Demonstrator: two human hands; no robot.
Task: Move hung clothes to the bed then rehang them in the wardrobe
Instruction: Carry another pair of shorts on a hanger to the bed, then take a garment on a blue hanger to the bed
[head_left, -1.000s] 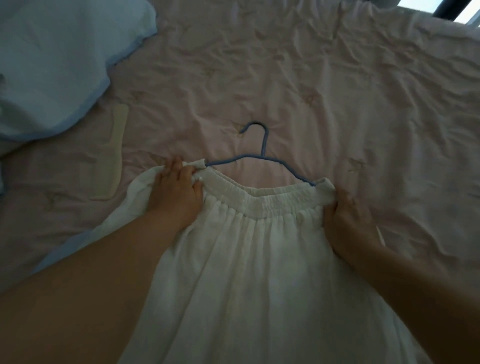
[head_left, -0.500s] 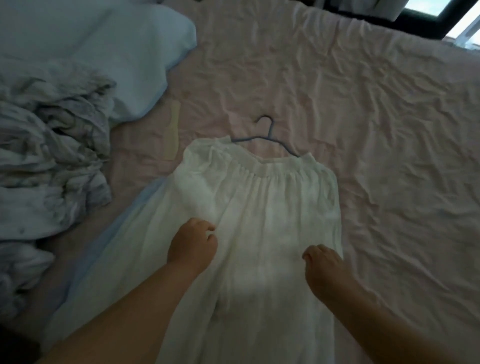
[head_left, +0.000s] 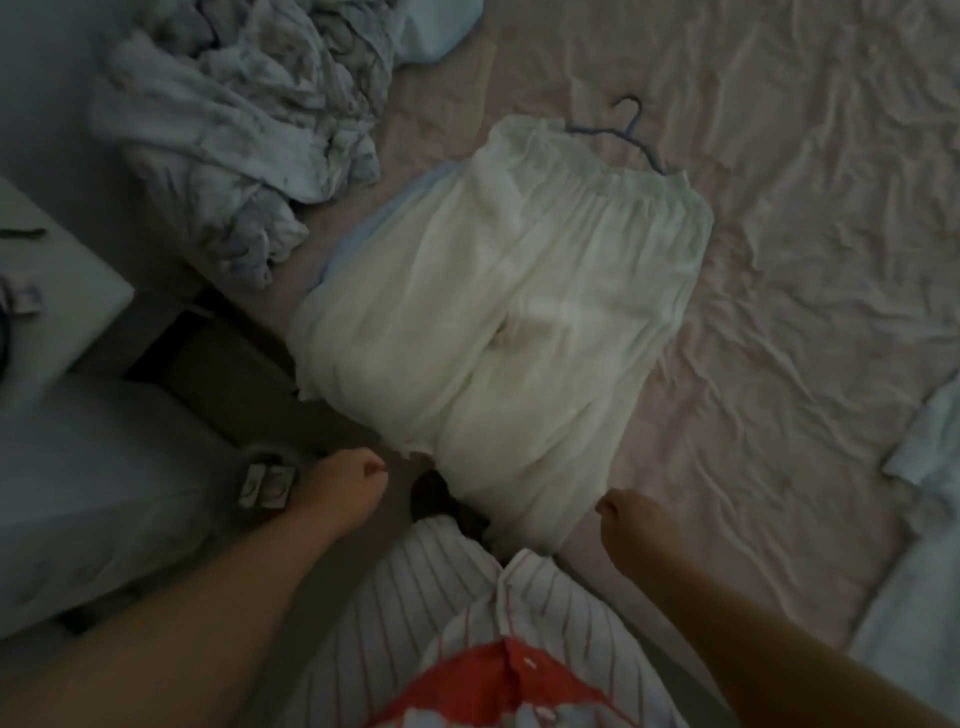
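Observation:
A white skirt (head_left: 524, 291) lies flat on the pink bed sheet (head_left: 805, 260), its hem drooping over the near edge of the bed. Its elastic waist sits on a blue wire hanger (head_left: 631, 122), whose hook points toward the far side. My left hand (head_left: 345, 486) hangs over the floor just left of the hem, fingers loosely curled, holding nothing. My right hand (head_left: 631, 525) hovers at the hem's right corner above the sheet, also loosely curled and holding nothing. Neither hand touches the skirt.
A crumpled grey-white blanket (head_left: 234, 119) is heaped at the upper left of the bed, with a pale blue pillow (head_left: 441, 26) behind it. A white bedside table (head_left: 57, 296) stands at the left. Pale fabric (head_left: 930, 441) lies at the right edge.
Both hands let go of the skirt's waistband, slid down over the fabric and pulled back past the hem. The view has backed away from the bed; the skirt stays laid out.

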